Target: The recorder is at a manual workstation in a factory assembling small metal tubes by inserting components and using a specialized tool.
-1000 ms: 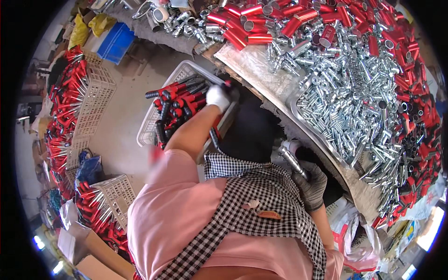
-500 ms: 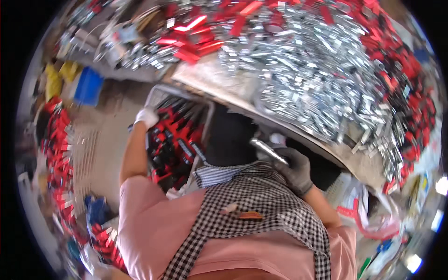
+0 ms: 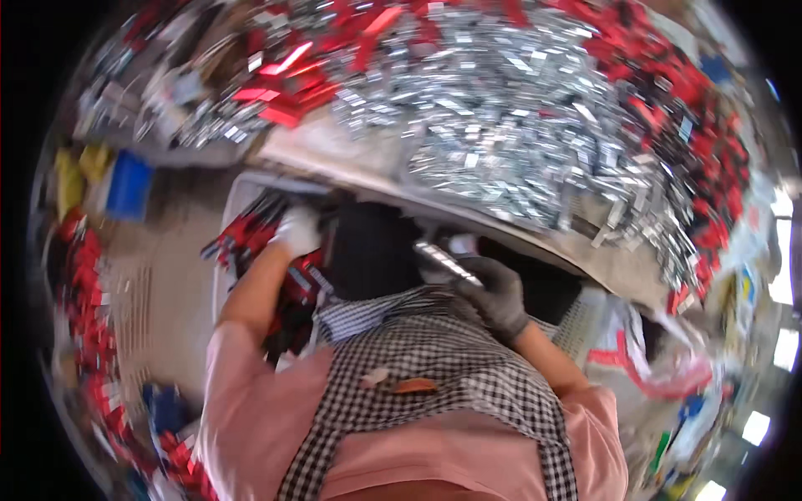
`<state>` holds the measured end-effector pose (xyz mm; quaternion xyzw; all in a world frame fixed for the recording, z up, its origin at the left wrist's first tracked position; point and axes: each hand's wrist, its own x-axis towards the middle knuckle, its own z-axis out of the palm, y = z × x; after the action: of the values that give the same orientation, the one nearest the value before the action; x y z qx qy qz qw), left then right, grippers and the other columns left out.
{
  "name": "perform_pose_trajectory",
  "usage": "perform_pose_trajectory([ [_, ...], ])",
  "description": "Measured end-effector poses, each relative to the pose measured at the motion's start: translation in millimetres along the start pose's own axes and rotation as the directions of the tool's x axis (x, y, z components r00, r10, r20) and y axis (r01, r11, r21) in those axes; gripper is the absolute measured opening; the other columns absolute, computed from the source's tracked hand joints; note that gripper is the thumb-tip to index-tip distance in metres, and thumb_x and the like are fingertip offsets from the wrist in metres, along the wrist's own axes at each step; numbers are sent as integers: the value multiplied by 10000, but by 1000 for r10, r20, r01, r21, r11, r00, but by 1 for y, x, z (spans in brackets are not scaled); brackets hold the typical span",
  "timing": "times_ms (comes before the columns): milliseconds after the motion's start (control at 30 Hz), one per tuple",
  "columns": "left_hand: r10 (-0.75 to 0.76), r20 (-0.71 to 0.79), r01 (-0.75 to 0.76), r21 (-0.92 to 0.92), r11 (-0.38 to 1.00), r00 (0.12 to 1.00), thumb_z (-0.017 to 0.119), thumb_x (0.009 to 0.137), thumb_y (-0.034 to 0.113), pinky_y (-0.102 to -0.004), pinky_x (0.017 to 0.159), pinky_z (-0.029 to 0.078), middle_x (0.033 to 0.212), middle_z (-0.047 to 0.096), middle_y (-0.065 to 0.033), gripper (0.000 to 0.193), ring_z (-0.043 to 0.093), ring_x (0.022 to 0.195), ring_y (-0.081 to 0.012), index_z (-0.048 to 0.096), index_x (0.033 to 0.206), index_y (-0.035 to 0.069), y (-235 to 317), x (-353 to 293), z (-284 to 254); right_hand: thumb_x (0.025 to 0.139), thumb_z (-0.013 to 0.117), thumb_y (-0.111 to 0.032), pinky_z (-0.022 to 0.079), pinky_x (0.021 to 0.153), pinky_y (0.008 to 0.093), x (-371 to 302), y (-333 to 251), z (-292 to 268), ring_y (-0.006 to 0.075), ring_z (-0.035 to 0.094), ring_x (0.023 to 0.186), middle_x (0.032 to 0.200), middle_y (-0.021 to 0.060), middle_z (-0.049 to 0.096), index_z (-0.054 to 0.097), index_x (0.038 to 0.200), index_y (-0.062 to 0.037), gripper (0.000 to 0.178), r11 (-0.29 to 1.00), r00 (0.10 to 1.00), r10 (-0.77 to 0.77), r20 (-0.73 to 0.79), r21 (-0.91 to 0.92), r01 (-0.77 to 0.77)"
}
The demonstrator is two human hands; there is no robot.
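Note:
My left hand (image 3: 298, 232), in a white glove, is over a pale crate (image 3: 224, 250) beside my left leg. Red and black parts (image 3: 251, 237) fill that crate, some with long dark ends, and the hand is right above or among them. Blur smears its fingers, so their grip does not show. In front of my apron, my right hand (image 3: 494, 294), in a dark grey glove, is closed round a shiny silver metal piece (image 3: 449, 262), long and narrow. The piece points up and to the left, near my dark-clad lap (image 3: 372, 250).
A worktable (image 3: 334, 142) spans the far side, heaped with small silver metal pieces (image 3: 501, 117) and red parts (image 3: 288, 88). To the left are a blue bin (image 3: 129, 185) and a row of red parts (image 3: 83, 301). A plastic bag (image 3: 660, 367) lies at the right.
My left hand has moved from the crate's left rim inward, to the right, over its contents. The right hand keeps the silver piece. The whole view has shifted a little.

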<state>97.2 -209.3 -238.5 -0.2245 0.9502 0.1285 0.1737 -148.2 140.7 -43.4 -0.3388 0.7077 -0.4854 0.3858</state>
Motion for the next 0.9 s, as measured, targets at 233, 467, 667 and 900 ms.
perform_pose_trajectory([
  [233,-483,20,482,-93,871,875,587,864,252,-420,940,515,1146,692,-159,336,670,1065,-316,707,1127,81,22,52,8,823,786,-158,500,797,270,-19,9,-2,127,611,852,956,46,673,647,1112,34,374,981,1000,12,-27,195,-7],
  [467,-541,-515,324,-454,830,665,695,720,183,-450,791,534,919,698,-218,333,672,869,-405,662,1015,33,-13,-40,-110,833,792,-172,395,570,193,-17,27,-17,54,512,638,829,17,656,668,1065,-5,311,912,964,199,-178,393,-115],
  [667,-633,-331,122,-818,562,700,707,653,56,-318,693,506,769,645,-62,286,597,709,-150,640,927,11,-5,-68,-94,840,774,-175,376,521,197,-2,27,-15,52,491,582,778,12,649,664,1074,1,314,885,964,196,-180,456,-95],
  [900,-136,-325,20,-336,942,936,683,652,128,-435,755,513,794,667,-159,169,663,808,-341,669,814,84,70,-73,7,864,749,-300,375,509,199,-7,33,-15,55,496,572,771,9,650,666,1044,-12,350,926,971,161,-178,367,-86],
])
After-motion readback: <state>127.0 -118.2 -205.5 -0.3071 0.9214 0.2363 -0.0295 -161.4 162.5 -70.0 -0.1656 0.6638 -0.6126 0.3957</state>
